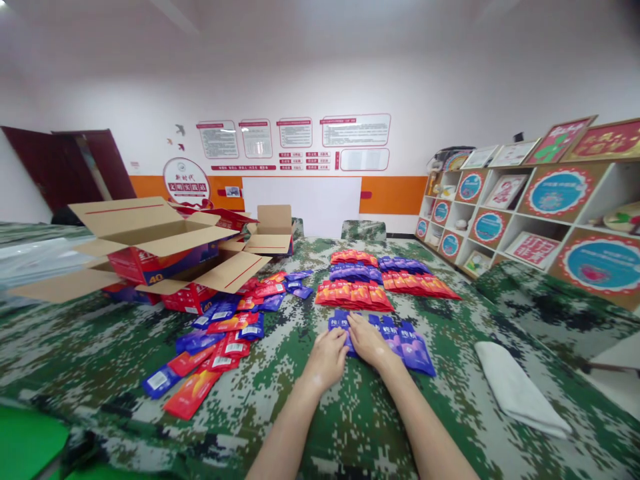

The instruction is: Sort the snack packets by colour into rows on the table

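Observation:
A row of purple packets (413,349) with white lettering lies overlapped on the camouflage tablecloth in front of me. My left hand (326,359) is at the row's left end, its fingers bent and closed on a purple packet. Close beside it, my right hand (369,341) bends over the same part of the row, fingers together on the packets. The two hands nearly touch, and they cover several packets in part. Just beyond lie rows of red packets (353,295) and purple packets (354,273), with more red packets (419,284) to the right.
Loose red and purple packets (193,393) are scattered on the left. Behind them stand open cardboard boxes (165,257). A folded white cloth (517,387) lies at right on the camouflage tablecloth (280,400). White shelves (500,220) line the right wall.

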Tool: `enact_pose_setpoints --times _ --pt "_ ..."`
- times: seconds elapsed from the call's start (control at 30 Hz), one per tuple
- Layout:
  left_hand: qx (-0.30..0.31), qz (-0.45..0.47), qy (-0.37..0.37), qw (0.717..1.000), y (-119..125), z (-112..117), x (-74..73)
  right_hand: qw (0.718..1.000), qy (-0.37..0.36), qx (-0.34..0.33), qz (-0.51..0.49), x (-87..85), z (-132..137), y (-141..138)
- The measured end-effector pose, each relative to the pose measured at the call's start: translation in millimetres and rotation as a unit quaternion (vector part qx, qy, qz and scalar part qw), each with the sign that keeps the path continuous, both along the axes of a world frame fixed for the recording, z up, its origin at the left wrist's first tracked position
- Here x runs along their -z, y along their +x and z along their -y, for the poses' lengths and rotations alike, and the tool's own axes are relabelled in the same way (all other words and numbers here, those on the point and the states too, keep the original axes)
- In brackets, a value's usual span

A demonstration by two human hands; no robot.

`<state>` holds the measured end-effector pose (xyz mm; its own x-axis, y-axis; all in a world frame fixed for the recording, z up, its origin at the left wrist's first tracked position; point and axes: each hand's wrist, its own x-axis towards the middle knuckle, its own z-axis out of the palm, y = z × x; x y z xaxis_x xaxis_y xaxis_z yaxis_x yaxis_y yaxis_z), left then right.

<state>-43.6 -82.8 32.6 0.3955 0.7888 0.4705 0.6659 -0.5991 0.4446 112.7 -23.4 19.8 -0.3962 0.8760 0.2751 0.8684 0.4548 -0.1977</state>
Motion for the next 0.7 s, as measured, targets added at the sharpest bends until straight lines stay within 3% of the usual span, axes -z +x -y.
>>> enact_pose_setpoints --times 0.2,0.4,0.7 --pt "-0.007 -0.001 0.006 1.000 -2 3 -6.3 1.000 0.003 -0.011 -0.005 7.8 -7 0" --pt "0.001 0.015 -0.029 0.999 -4 1 -2.0 0.999 -0.001 -0.020 -0.033 16.7 -12 2" --pt "-0.012 0.023 -0.019 0.999 -4 1 -0.1 1.000 0.008 -0.020 -0.019 10.7 -8 0"
